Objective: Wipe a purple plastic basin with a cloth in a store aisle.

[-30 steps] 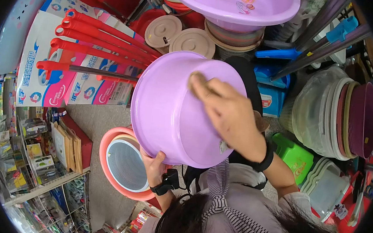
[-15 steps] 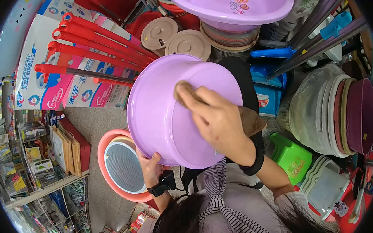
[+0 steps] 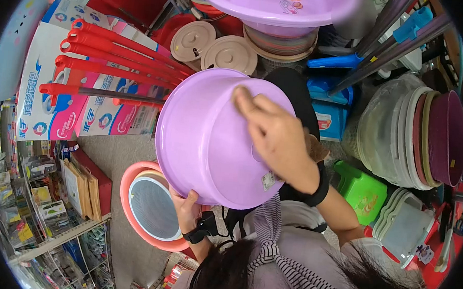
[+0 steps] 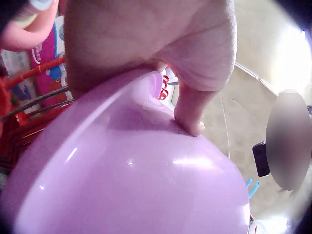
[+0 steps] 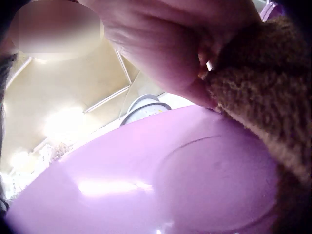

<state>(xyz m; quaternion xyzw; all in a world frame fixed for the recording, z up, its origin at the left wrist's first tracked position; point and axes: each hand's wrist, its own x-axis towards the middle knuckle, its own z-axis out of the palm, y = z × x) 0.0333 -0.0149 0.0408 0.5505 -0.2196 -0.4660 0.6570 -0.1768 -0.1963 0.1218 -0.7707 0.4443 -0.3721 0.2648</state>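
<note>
A purple plastic basin (image 3: 188,135) is tilted on its side in front of the person, its round base turned to the right. The left hand (image 3: 184,211) grips the rim at the lower left; its thumb (image 4: 189,112) lies on the outer wall in the left wrist view. Against the base, the right hand (image 3: 285,143) holds a bunched brown cloth (image 5: 263,87), whose loose end (image 3: 318,150) hangs out behind the hand. A small label (image 3: 268,181) shows on the base, below the right wrist. The basin's inside is hidden.
Red-handled poles (image 3: 112,70) stand at left before printed boxes (image 3: 44,108). A larger purple tub (image 3: 275,4) sits ahead on a stack. Nested basins (image 3: 406,139) and a green stool (image 3: 361,194) are at right. A pink tub (image 3: 128,212) holding a grey basket (image 3: 153,209) stands below left.
Compared with half a second ago, the right hand and cloth have moved up and right across the base, uncovering the label. The left hand keeps its hold on the rim.
</note>
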